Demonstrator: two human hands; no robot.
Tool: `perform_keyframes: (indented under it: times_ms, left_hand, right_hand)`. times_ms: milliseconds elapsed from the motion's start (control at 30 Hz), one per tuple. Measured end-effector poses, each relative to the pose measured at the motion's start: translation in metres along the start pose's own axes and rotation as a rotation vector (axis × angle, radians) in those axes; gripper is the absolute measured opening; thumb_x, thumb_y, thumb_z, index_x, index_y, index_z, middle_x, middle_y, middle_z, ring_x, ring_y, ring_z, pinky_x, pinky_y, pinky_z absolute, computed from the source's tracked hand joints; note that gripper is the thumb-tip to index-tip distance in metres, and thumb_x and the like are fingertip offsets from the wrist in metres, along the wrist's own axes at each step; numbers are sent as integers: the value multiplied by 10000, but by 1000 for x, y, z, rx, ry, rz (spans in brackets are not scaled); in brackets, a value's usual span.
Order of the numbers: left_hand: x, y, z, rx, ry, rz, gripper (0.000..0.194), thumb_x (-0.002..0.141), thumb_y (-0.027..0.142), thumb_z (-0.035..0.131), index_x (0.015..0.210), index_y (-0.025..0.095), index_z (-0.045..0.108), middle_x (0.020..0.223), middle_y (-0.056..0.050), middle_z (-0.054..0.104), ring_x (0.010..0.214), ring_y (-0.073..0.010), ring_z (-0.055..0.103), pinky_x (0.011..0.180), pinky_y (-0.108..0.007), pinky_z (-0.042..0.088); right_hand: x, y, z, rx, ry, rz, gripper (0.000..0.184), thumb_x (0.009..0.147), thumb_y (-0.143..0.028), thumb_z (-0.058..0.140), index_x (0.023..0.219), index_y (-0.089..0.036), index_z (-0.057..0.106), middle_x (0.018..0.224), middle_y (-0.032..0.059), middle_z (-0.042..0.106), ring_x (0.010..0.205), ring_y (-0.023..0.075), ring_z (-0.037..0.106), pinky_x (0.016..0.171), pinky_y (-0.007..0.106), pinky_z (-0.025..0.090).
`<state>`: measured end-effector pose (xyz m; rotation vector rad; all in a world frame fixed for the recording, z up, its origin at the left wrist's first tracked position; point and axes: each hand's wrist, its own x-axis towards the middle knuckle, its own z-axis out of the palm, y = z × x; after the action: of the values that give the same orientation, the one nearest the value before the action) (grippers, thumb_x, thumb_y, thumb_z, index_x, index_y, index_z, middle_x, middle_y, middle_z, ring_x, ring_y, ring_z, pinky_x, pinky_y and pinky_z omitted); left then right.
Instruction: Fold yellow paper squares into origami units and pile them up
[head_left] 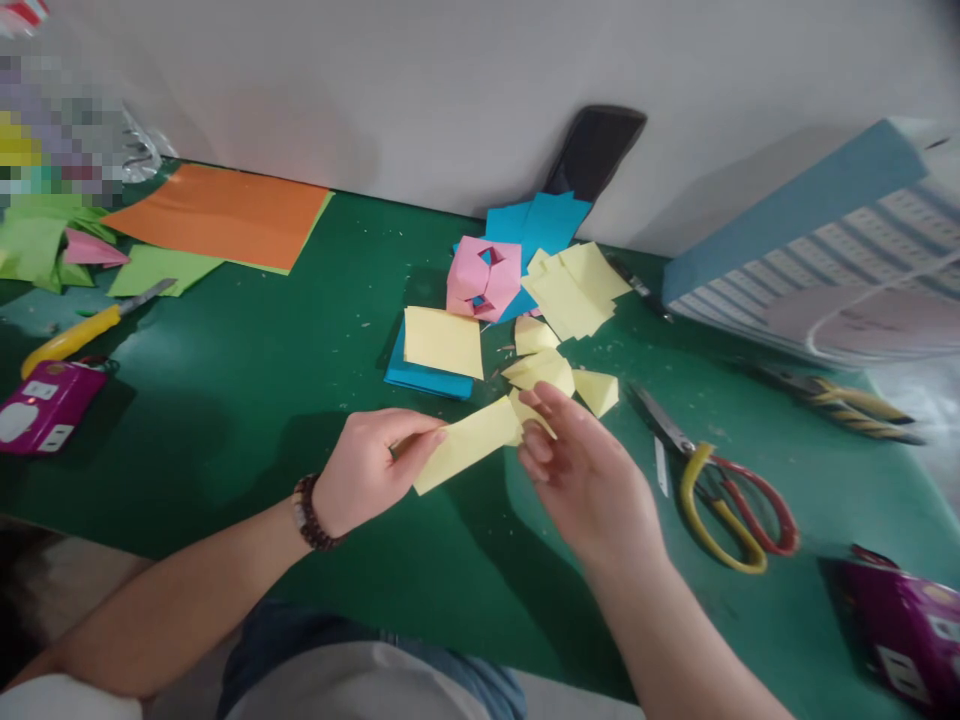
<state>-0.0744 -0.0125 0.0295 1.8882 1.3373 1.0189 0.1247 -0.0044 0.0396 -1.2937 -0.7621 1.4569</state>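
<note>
My left hand [375, 465] pinches one end of a folded yellow paper strip [469, 440] between thumb and fingers, above the green table. At the strip's other end is my right hand [589, 460], its fingers loosely curled and apart from one another. Whether they touch the paper I cannot tell. Just beyond lie several folded yellow paper pieces [544, 370]. A yellow paper square [442, 342] rests on a blue paper stack [427, 380]. Behind it sits a pink folded paper shape [484, 275] with holes, beside a fan of yellow sheets [581, 290].
Scissors [705, 470] and pliers [847, 400] lie to the right, near a large box [810, 240]. A purple power strip [52, 405], a yellow-handled scissor blade [97, 325] and an orange sheet [225, 215] are on the left. A phone [600, 150] leans on the wall.
</note>
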Motion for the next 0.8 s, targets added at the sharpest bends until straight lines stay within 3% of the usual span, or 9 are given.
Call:
perform_keyframes:
  times_ms: [233,333,433,600,700,800]
  left_hand:
    - [8,-1,-9,-329,-266,-291,205,841,283,590,756,145,716,710,-29,716,605,-123,618,511,-185,440]
    - [11,-3,-14,-395,-349,-322,180,812,273,612,740,146,717,693,-28,709,581,-113,600,496,-179,425]
    - [15,-5,-18,-373,-423,-285,165,806,255,617,736,153,726,691,-26,712,587,-109,598,508,-177,426]
    - [18,-5,-23,-368,-508,-252,161,791,253,630,697,153,715,648,-11,693,554,-95,568,502,-172,420]
    - [19,-8,-25,-491,-462,-359,271,776,411,683,714,149,710,647,-25,684,549,-106,589,508,-184,448]
    - [18,-11,-22,-849,-388,-424,674,735,772,534,894,143,718,680,-70,686,581,-161,644,540,-249,518]
  right_hand:
    - [-8,-9,-8,-578,-81,-227,416,779,-471,681,1134,-255,678,890,40,634,552,101,382,478,268,323]
    - [-4,-12,-13,-754,-281,-133,303,760,-506,678,836,-214,712,606,-13,520,502,97,349,444,254,274]
    - [-2,-15,-15,-875,-489,-79,403,786,-507,638,536,-195,586,499,-32,416,476,87,333,422,239,241]
    - [-3,-19,-14,-865,-720,-30,345,838,-460,594,624,-199,664,555,-7,560,492,99,431,434,225,313]
    - [-3,-14,-12,-830,-643,-99,379,833,-483,594,591,-194,641,533,-10,528,487,97,408,431,225,305]
    - [-5,-1,-8,-759,-366,-211,412,822,-534,594,603,-188,635,492,-15,476,469,98,378,427,236,296]
